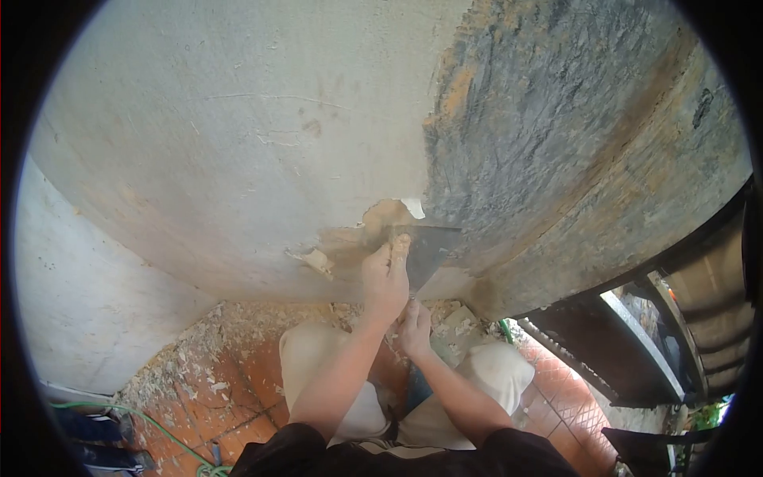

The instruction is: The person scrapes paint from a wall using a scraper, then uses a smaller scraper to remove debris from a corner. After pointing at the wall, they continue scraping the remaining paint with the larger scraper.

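Observation:
A wide metal scraper (429, 253) lies with its broad edge up against the lower part of a painted wall (238, 159). My left hand (387, 274) grips the left side of its blade, fingers pointing up. Just below, my right hand (416, 328) is closed around the handle end, most of which it hides. Beside the blade, paint has come off in a brown bare patch (350, 242). A loose paint flake (318, 261) curls from the wall to the left, and a small white flake (413, 208) sticks out above the blade.
Rough dark stripped wall (540, 119) is on the right. Paint chips (199, 350) litter the orange floor tiles (246, 389) around my knees. A green hose (151, 421) runs across the lower left, near someone's dark shoes. A dark-framed structure (620, 342) stands at right.

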Action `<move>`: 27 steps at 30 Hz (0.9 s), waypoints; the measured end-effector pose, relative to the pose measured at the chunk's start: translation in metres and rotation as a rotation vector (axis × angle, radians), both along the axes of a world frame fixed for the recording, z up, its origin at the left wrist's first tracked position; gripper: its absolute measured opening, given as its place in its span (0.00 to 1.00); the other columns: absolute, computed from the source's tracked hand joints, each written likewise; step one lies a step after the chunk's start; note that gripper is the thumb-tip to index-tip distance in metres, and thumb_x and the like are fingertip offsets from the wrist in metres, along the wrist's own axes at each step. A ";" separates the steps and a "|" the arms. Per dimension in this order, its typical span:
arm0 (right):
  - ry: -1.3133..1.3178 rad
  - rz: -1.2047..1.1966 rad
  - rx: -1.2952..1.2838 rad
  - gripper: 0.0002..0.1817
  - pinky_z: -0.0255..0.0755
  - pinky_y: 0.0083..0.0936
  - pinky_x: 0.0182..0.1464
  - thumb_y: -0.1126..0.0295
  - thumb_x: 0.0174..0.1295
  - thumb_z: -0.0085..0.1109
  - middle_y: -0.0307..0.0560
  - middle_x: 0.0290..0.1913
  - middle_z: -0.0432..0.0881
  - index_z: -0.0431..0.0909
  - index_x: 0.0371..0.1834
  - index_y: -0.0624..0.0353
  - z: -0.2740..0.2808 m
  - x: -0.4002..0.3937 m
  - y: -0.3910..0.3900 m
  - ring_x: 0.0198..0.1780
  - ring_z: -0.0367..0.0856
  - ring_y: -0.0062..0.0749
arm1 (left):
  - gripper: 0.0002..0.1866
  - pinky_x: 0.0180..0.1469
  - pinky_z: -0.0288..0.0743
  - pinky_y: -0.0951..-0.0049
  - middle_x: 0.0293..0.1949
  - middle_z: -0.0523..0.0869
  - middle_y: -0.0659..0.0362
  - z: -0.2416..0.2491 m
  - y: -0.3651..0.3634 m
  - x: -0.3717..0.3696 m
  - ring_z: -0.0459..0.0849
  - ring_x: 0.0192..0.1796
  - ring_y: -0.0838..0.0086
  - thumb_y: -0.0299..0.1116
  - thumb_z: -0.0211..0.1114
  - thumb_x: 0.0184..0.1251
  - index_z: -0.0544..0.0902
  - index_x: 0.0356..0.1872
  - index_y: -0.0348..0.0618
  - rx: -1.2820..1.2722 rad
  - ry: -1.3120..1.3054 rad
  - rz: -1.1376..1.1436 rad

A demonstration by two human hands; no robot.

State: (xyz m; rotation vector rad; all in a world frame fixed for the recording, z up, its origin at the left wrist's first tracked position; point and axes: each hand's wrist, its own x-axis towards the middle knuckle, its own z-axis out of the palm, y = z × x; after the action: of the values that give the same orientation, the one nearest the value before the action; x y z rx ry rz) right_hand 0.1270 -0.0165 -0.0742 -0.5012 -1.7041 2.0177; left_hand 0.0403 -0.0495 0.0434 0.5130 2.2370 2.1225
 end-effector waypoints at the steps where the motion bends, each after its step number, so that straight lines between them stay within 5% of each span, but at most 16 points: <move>1: 0.004 -0.006 -0.002 0.31 0.58 0.21 0.22 0.44 0.75 0.38 0.37 0.18 0.68 0.70 0.25 0.60 0.008 0.002 -0.002 0.20 0.66 0.20 | 0.23 0.25 0.57 0.71 0.17 0.64 0.64 0.000 -0.001 -0.001 0.59 0.24 0.81 0.41 0.54 0.77 0.73 0.24 0.33 0.004 -0.034 -0.014; 6: 0.075 0.029 -0.073 0.30 0.57 0.20 0.21 0.44 0.75 0.39 0.37 0.18 0.68 0.70 0.26 0.61 0.028 0.001 0.005 0.19 0.65 0.20 | 0.23 0.25 0.57 0.73 0.17 0.65 0.65 0.028 0.001 -0.007 0.60 0.24 0.82 0.41 0.55 0.77 0.75 0.25 0.32 0.059 -0.032 -0.040; 9: 0.032 -0.024 -0.040 0.30 0.57 0.20 0.20 0.44 0.75 0.40 0.38 0.18 0.68 0.70 0.27 0.61 -0.024 0.003 0.002 0.18 0.64 0.19 | 0.23 0.24 0.56 0.73 0.17 0.64 0.66 0.005 0.002 0.004 0.60 0.25 0.82 0.42 0.55 0.77 0.73 0.24 0.32 -0.001 -0.004 -0.016; 12: 0.043 0.070 -0.075 0.30 0.58 0.20 0.20 0.44 0.75 0.40 0.37 0.18 0.68 0.70 0.27 0.61 0.035 -0.001 0.008 0.18 0.64 0.19 | 0.23 0.25 0.56 0.73 0.17 0.64 0.66 0.028 0.005 -0.007 0.59 0.24 0.82 0.41 0.56 0.77 0.72 0.23 0.33 0.094 -0.026 -0.005; 27: -0.021 -0.016 0.089 0.34 0.57 0.21 0.19 0.43 0.75 0.35 0.38 0.16 0.68 0.69 0.21 0.61 0.034 0.003 0.009 0.16 0.65 0.21 | 0.25 0.24 0.56 0.73 0.17 0.64 0.66 0.020 0.009 -0.003 0.59 0.24 0.82 0.42 0.56 0.77 0.70 0.20 0.34 0.104 -0.056 -0.028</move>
State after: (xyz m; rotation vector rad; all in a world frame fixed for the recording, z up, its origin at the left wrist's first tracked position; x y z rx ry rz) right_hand 0.1296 -0.0071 -0.0401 -0.5069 -1.7875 1.9225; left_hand 0.0374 -0.0406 0.0638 0.4792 2.0873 2.2191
